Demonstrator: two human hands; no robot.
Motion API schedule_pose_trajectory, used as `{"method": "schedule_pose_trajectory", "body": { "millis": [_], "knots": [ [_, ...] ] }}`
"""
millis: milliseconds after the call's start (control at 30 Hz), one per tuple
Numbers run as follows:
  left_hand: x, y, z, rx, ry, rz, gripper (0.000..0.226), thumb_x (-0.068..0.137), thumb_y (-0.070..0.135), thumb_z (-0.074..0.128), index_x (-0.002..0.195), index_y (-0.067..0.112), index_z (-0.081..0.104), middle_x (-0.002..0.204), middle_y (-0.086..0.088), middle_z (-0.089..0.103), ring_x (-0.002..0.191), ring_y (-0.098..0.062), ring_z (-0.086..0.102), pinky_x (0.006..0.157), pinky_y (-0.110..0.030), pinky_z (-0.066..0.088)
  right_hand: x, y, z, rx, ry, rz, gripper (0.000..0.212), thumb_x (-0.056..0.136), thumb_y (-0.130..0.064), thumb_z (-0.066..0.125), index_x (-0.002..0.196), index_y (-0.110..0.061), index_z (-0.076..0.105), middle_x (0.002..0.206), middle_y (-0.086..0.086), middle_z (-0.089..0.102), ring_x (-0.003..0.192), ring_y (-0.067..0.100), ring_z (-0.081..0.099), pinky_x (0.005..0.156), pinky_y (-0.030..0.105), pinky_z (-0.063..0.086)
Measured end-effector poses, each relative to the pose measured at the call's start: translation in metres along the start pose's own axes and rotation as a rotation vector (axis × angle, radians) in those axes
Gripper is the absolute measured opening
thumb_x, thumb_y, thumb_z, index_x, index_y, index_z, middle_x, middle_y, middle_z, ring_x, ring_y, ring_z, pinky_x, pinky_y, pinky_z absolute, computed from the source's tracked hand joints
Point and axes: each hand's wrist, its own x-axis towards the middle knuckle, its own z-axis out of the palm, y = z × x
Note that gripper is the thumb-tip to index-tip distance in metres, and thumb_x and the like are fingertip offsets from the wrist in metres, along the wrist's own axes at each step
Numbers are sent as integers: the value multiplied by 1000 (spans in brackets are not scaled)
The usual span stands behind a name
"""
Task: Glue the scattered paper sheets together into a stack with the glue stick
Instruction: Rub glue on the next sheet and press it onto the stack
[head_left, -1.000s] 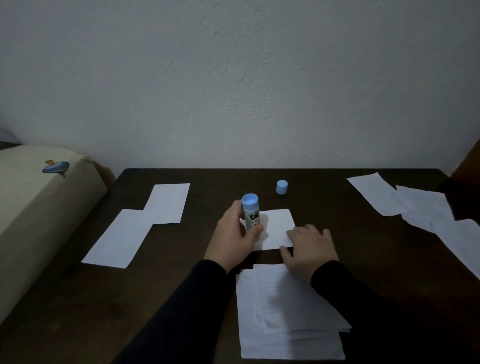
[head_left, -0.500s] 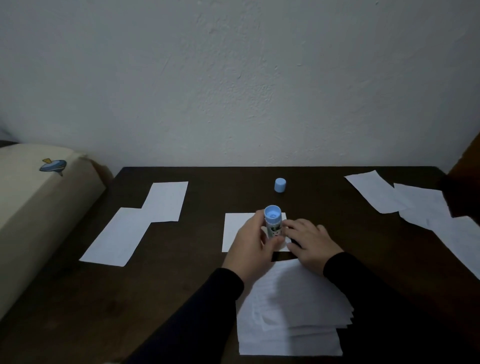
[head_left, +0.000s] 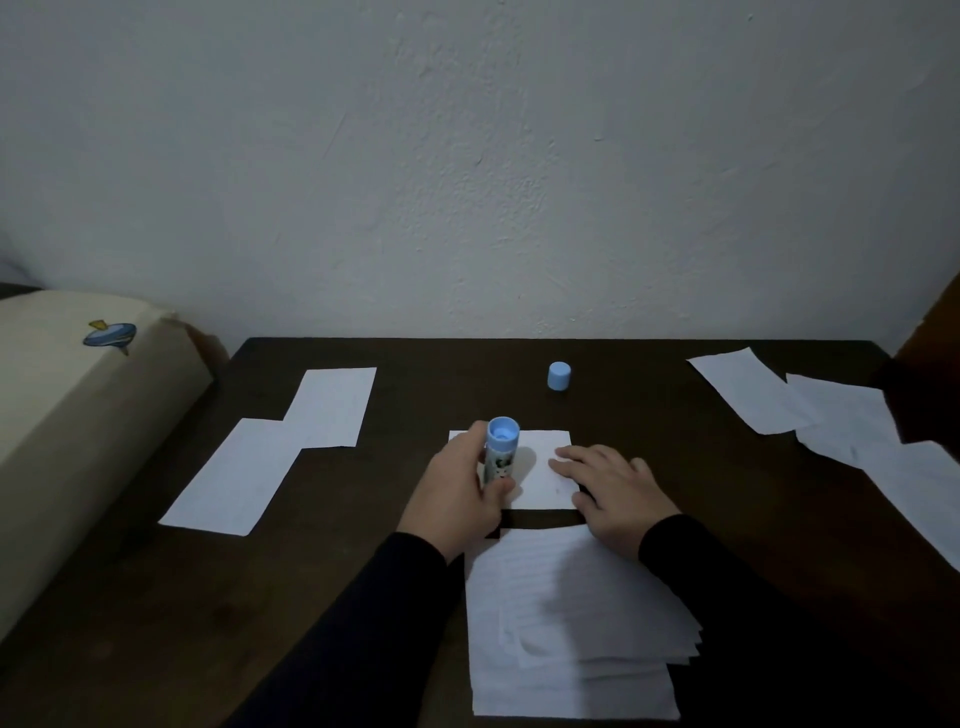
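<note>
- While we rub glue on one small sheet (head_left: 540, 467) in the middle of the table (head_left: 649, 415), most of the job looks not done yet to us.
- On the far left sits a cream cushion (head_left: 67, 415) with a little blue top picture (head_left: 110, 335) on it, just beside the table.
- Next come two sheets (head_left: 280, 441) on the left side of the table, lying flat with their corners touching. We think they have no glue yet.
- Our left hand (head_left: 457, 493) is wrapped around the glue stick (head_left: 500, 452) and holds it standing up, its bottom end down on the small sheet.
- The blue cap (head_left: 559, 375) is off and stands behind the small sheet, apart from it.
- Our right hand (head_left: 613, 493) lies flat with straight fingers and presses the right side of the small sheet so it does not slide.
- Close to us, just below our hands, is the stack (head_left: 571, 623). It has a few sheets in it, a bit crooked. We cannot tell if they are stuck together.
- On the right lie more loose sheets (head_left: 810, 405), some on top of each other, running off the edge of our view.
- The table is dark brown wood and stands against a plain white wall (head_left: 467, 182). The room is dim.
</note>
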Motion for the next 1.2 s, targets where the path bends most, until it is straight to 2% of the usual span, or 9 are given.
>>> {"method": "schedule_pose_trajectory", "body": {
  "millis": [200,367,500,633,767,900,1000,1100,1200],
  "knots": [
    [0,-17,-17,21,34,-97,36,86,22,67,113,35,48,111,14,56,102,-4,53,85,-23,45,1,-3,-3,-9,-29,9,52,100,-25,34,149,-35,24,157,-16,17,143,10,12,114,43,16],
    [-1,-19,-24,53,60,-115,32,86,20,68,104,36,46,104,14,54,95,-4,53,81,-22,42,-2,-12,-1,-57,-59,56,54,101,-22,33,152,-32,18,159,-13,12,146,12,9,116,47,15],
    [3,-18,-29,22,205,-130,36,86,21,68,108,34,43,103,16,49,96,-1,49,86,-22,43,-3,-26,-4,-93,-85,121,58,100,-20,32,153,-30,13,161,-9,9,146,18,10,117,49,14],
    [9,-15,-35,-95,318,-117,39,86,20,69,111,33,42,106,17,48,94,2,46,79,-16,40,-7,-43,-2,-163,-63,172,54,101,-40,28,152,-24,20,159,-2,19,140,22,24,112,47,22],
    [8,-12,-32,-108,331,-104,40,85,20,70,110,34,41,105,17,48,88,4,46,73,-11,35,-2,-48,-6,-192,62,174,51,99,-50,27,143,-25,38,142,2,43,128,22,37,106,46,26],
    [10,-12,-29,-135,316,-90,37,85,22,70,108,33,43,107,14,53,93,1,50,78,-16,42,24,-37,-15,-66,147,74,42,100,-38,39,141,-30,41,139,-3,43,126,16,39,106,37,33],
    [12,-11,-28,-138,306,-97,39,85,22,70,110,34,43,108,15,53,98,-1,50,81,-20,43,45,-36,-19,20,83,46,46,97,-35,47,142,-28,40,141,-4,37,128,17,36,107,36,33],
    [13,-12,-30,-136,306,-112,40,85,23,70,110,36,42,107,17,50,97,0,49,81,-20,42,60,-40,-24,11,-6,105,54,95,-35,52,145,-29,34,144,1,34,130,21,35,106,40,37],
    [14,-14,-34,-146,315,-111,40,85,23,70,109,37,40,107,18,50,98,-1,48,82,-21,43,70,-43,-29,10,-61,170,57,91,-35,57,144,-30,36,142,2,34,126,22,40,101,39,42]
  ]
}}
